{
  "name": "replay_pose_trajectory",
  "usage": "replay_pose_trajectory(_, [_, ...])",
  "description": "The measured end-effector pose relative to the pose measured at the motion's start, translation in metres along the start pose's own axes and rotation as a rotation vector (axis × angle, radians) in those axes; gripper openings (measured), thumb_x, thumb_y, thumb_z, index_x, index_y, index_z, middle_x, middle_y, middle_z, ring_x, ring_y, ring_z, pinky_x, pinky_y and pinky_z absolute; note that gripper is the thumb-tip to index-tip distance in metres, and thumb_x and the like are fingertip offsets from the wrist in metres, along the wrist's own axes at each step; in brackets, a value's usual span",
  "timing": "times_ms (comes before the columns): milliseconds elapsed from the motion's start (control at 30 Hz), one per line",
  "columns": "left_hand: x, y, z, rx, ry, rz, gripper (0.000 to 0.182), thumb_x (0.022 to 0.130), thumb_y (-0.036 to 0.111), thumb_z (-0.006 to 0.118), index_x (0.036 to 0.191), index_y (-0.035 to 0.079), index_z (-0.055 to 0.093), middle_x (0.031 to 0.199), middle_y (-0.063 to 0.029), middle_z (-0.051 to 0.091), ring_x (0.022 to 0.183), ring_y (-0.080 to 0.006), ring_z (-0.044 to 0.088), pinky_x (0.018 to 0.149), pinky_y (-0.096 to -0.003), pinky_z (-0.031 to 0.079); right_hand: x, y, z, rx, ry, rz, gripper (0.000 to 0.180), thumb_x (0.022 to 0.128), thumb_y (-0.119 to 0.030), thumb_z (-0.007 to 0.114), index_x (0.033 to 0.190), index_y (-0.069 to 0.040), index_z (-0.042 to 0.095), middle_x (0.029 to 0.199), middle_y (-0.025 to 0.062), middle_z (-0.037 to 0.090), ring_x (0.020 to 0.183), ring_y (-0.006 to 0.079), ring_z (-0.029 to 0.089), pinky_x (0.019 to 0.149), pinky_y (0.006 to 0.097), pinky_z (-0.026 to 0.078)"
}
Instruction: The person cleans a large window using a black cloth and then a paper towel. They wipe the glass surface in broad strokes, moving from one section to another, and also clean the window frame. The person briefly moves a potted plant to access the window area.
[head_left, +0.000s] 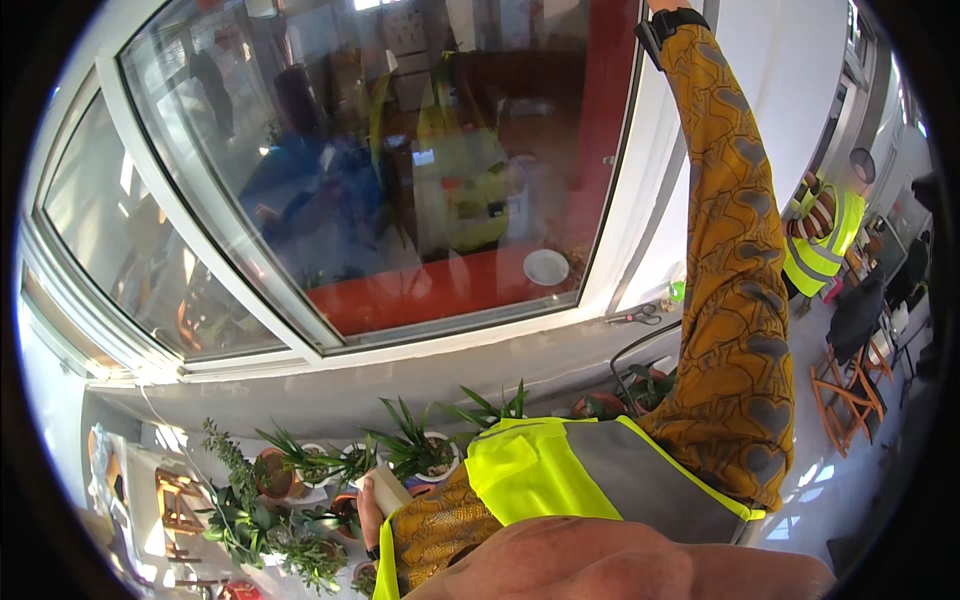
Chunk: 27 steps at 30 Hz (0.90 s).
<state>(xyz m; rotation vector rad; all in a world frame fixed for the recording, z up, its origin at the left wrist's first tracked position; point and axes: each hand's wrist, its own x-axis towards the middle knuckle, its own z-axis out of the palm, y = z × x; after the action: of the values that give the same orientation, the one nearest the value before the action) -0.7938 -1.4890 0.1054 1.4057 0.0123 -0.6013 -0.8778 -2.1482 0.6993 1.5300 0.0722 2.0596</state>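
Observation:
At the lower left, my left hand (368, 513) is closed around a cream-white block-like object (387, 489), held beside potted plants. A dark band circles that wrist. My right arm, in an orange-brown patterned sleeve (731, 225), reaches up past the window frame to the top edge. Only its wrist, with a black watch (664, 28), shows there; my right hand lies beyond the picture. A large white-framed window (450, 187) fills the upper middle, its glass showing reflections, a red surface and a round white dish (546, 267). I wear a yellow reflective vest (532, 465).
Scissors (637, 315) lie on the window ledge (510, 334). Potted plants (300, 465) stand on the floor below it. A person in a yellow vest (825, 240) is at the right, near a folding chair (847, 390). A wooden stool (176, 502) stands at the lower left.

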Motion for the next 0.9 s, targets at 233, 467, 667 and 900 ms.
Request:
replay_pose_trajectory(233, [0.000, 0.000, 0.003, 0.055, 0.025, -0.075, 0.050, 0.103, 0.043, 0.058, 0.127, -0.001, 0.059, 0.104, -0.0115, 0.068, 0.085, -0.0209, 0.066, 0.074, -0.0347, 0.054, -0.136, -0.037, -0.048, 0.067, -0.077, 0.078, 0.007, 0.091, -0.003, 0.061, 0.091, -0.006, 0.068, 0.097, 0.0138, 0.069, 0.092, 0.0371, 0.064, 0.082, 0.0445, 0.052])
replay_pose_trajectory(467, [-0.006, 0.008, 0.001, 0.087, 0.031, -0.089, 0.050, 0.103, 0.043, 0.057, 0.127, -0.001, 0.059, 0.103, -0.0117, 0.068, 0.084, -0.0212, 0.066, 0.074, -0.0349, 0.054, -0.385, -0.166, -0.174, 0.066, -0.444, 0.376, 0.020, 0.082, 0.003, 0.061, 0.095, -0.007, 0.071, 0.105, 0.0098, 0.068, 0.100, 0.0360, 0.064, 0.088, 0.0450, 0.052])
replay_pose_trajectory(667, [-0.020, 0.011, 0.003, 0.089, 0.053, -0.066, 0.051, 0.103, 0.044, 0.057, 0.126, -0.001, 0.060, 0.103, -0.0119, 0.068, 0.084, -0.0214, 0.067, 0.074, -0.0350, 0.054, -0.546, -0.256, -0.291, 0.185, -1.115, 0.666, 0.023, 0.075, 0.005, 0.058, 0.091, -0.007, 0.069, 0.105, 0.0052, 0.065, 0.107, 0.0301, 0.060, 0.091, 0.0405, 0.051])
replay_pose_trajectory(900, [-0.025, 0.008, 0.002, 0.031, 0.052, 0.003, 0.051, 0.103, 0.044, 0.057, 0.126, -0.001, 0.060, 0.102, -0.0121, 0.068, 0.083, -0.0218, 0.067, 0.073, -0.0352, 0.054, -0.403, -0.217, -0.240, 0.368, -0.816, 0.643, 0.031, 0.080, 0.009, 0.059, 0.100, -0.010, 0.073, 0.100, 0.0090, 0.066, 0.099, 0.0338, 0.063, 0.084, 0.0427, 0.054])
